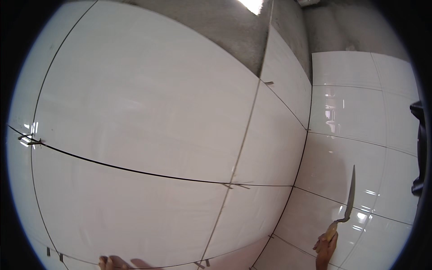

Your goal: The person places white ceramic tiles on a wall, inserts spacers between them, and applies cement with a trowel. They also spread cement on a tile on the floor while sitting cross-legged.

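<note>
My right hand (pixel 326 249) grips the yellow handle of a trowel (pixel 350 198), its narrow metal blade pointing up in front of the glossy tiled wall on the right. At the lower edge, only the fingertips of my left hand (pixel 107 263) show, apart and against the large white tiles (pixel 135 112) near a seam; the rest of the hand is out of the picture. Small dark spacers (pixel 29 139) sit in the tile joints at left, middle and bottom.
A tiled side wall (pixel 346 110) meets the large tiled wall at an inside corner on the right. Bare grey plaster (pixel 355 27) shows above the tiles, with a bright patch at the top. A black object (pixel 418 146), too cropped to identify, is at the far right edge.
</note>
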`<action>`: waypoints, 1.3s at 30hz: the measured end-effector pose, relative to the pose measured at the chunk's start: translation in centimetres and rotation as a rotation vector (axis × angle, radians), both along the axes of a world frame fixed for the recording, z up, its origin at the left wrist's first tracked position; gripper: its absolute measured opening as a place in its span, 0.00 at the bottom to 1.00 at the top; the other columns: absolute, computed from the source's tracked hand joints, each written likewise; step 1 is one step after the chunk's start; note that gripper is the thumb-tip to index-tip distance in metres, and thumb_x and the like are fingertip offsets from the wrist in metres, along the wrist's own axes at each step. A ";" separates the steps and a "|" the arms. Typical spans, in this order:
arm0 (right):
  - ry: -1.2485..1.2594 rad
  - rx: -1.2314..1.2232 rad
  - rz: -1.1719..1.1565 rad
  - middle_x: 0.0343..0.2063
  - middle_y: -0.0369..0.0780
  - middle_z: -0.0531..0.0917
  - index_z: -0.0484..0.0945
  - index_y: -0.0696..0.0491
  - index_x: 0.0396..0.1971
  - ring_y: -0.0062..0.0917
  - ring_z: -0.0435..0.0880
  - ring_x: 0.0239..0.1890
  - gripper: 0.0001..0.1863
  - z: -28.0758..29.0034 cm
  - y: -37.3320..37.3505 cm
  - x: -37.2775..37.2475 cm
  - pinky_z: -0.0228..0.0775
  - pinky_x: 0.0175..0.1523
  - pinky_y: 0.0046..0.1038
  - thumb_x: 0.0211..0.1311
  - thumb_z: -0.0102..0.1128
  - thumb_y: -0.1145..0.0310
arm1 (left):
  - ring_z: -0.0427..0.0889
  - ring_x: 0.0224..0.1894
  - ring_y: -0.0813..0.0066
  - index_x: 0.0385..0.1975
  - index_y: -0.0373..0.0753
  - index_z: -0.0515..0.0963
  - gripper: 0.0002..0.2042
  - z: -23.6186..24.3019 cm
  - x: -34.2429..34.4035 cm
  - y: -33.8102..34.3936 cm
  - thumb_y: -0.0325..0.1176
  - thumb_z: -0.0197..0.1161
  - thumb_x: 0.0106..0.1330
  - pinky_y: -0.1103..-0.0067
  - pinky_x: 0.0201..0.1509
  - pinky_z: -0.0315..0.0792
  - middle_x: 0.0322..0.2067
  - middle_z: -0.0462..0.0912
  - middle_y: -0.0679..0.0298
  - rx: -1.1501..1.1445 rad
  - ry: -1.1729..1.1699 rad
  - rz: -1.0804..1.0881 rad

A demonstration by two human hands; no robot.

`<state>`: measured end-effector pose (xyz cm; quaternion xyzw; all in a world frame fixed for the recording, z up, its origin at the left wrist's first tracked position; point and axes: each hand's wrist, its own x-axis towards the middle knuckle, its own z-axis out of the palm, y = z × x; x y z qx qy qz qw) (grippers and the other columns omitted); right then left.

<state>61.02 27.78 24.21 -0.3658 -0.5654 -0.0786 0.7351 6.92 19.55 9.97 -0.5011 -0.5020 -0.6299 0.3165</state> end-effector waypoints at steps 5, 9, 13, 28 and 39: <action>0.107 -0.064 0.018 0.28 0.37 0.74 0.65 0.56 0.64 0.19 0.72 0.18 0.27 -2.5 -3.1 -7.3 0.67 0.20 0.23 0.68 0.51 0.62 | 0.67 0.69 0.35 0.57 0.33 0.75 0.20 -3.5 -2.2 -1.9 0.42 0.61 0.74 0.44 0.72 0.60 0.67 0.68 0.42 -0.073 -0.028 -0.238; 0.167 -0.110 0.040 0.26 0.37 0.74 0.67 0.58 0.61 0.20 0.71 0.16 0.24 -3.4 -6.5 -12.4 0.66 0.18 0.24 0.69 0.49 0.62 | 0.76 0.63 0.46 0.53 0.37 0.79 0.14 -6.0 -3.9 -3.6 0.36 0.63 0.72 0.48 0.72 0.62 0.60 0.77 0.49 0.018 0.083 -0.424; 0.292 -0.186 -0.016 0.25 0.36 0.73 0.68 0.56 0.60 0.20 0.69 0.14 0.25 -3.8 -8.3 -16.3 0.64 0.17 0.26 0.70 0.49 0.56 | 0.78 0.60 0.58 0.49 0.43 0.86 0.12 -7.5 -6.6 -2.5 0.37 0.65 0.71 0.57 0.73 0.63 0.55 0.85 0.56 0.105 0.308 -0.443; 0.513 -0.260 0.088 0.23 0.36 0.74 0.69 0.55 0.56 0.23 0.71 0.15 0.23 -4.4 -9.8 -20.6 0.65 0.18 0.30 0.66 0.47 0.58 | 0.76 0.64 0.65 0.50 0.47 0.86 0.10 -5.7 -7.8 -2.3 0.36 0.60 0.75 0.58 0.79 0.54 0.54 0.87 0.63 0.105 0.360 -0.611; 0.634 -0.398 0.002 0.22 0.37 0.73 0.68 0.56 0.56 0.24 0.71 0.14 0.24 -12.0 -12.2 -18.8 0.66 0.16 0.32 0.66 0.47 0.56 | 0.76 0.63 0.64 0.46 0.47 0.85 0.09 -7.5 -8.1 -0.5 0.37 0.59 0.75 0.58 0.78 0.54 0.52 0.87 0.63 0.140 0.563 -0.424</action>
